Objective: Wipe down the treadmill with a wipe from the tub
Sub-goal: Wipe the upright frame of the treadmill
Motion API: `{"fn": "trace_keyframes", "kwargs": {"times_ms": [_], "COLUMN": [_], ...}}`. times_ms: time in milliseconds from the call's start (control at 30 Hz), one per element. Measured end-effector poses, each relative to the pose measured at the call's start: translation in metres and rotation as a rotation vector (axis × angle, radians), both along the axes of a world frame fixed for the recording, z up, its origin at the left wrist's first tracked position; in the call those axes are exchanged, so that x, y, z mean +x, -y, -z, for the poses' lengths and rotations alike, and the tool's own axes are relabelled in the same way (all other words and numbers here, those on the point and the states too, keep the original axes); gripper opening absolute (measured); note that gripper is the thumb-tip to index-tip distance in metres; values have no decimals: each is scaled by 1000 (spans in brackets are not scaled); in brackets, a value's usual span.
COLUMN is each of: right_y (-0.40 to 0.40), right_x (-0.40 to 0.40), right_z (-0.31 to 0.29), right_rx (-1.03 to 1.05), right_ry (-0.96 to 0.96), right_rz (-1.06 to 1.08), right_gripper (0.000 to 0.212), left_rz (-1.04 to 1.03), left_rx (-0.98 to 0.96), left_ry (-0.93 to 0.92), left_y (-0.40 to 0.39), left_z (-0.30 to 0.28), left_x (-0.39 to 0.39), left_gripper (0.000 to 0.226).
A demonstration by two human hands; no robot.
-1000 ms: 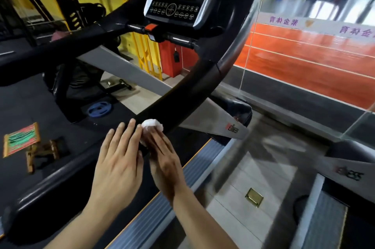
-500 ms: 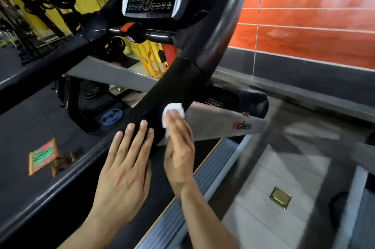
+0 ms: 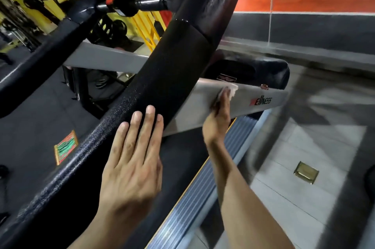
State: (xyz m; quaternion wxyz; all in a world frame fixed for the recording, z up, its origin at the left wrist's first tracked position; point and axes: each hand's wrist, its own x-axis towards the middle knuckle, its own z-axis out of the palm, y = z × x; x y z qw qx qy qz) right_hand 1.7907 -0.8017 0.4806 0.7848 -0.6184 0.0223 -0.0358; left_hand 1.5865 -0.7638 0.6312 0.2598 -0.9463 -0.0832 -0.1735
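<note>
Head view: wipe (image 3: pixel 231 90) now on the grey side panel (image 3: pixel 251 100) of the treadmill, right of the black padded handrail (image 3: pixel 162 78). One second ago pressed against the handrail's near stretch; half a second ago at the seam between rail and panel; now well onto the panel, just left of the red-and-black logo (image 3: pixel 261 102). Reads as rail pass finished for this stretch, panel pass begun. Judged mid-task: console, far rail and deck edge show no sign either way of being wiped.

Right hand (image 3: pixel 218 118): grip extended along the panel, fingers fairly straight and together, pressing the crumpled white wipe flat against the metal under the fingertips. Some motion blur there; whether the thumb pinches the wipe from below cannot be told.

Left hand (image 3: pixel 132 159): grip spread flat, four fingers straight and side by side, palm down on the handrail padding, holding nothing. Same bracing posture as in both earlier frames, shifted slightly along the rail.

Tub not in view. Ribbed deck side rail (image 3: pixel 194 194) below both forearms, untouched.
</note>
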Motion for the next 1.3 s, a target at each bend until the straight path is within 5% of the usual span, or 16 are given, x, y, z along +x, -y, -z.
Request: {"fn": "trace_keyframes", "kwargs": {"times_ms": [100, 200, 333, 433, 500, 567, 633, 733, 833, 1067, 1300], "right_y": [-18, -18, -10, -16, -23, -31, -37, -27, -11, 25, 53], "right_x": [-58, -73, -22, -62, -112, -139, -121, -54, -20, 9, 108], "right_z": [-37, -32, -5, -36, -44, -37, -19, 16, 26, -39, 14], "right_rx": [-52, -157, -128, -16, -57, -73, -181, -115, -50, -283, -479], "right_ry": [393, 543, 175, 246, 442, 419, 449, 282, 105, 664, 231], "right_rz": [-7, -25, 19, 13, -63, -214, -79, 87, 26, -258, -299], "right_gripper": [50, 46, 52, 44, 56, 66, 47, 53, 52, 48, 46], "left_rz": [12, 30, 32, 36, 38, 35, 29, 23, 71, 11, 18], "left_rx": [-5, -35, -65, -79, -92, -94, -85, -95, -167, -235, -211], "left_ry": [22, 30, 33, 21, 12, 4, 9, 20, -45, -157, -165], "left_y": [3, 4, 2, 2, 4, 7, 10, 15, 21, 15, 19], "left_z": [-1, -3, -2, 4, 7, 10, 12, 19, 35, 63, 71], "left_x": [0, 0, -1, -3, -4, -6, -6, -1, 6, 29, 56], "left_gripper": [67, 66, 69, 71, 71, 69, 67, 65, 69, 79, 69]}}
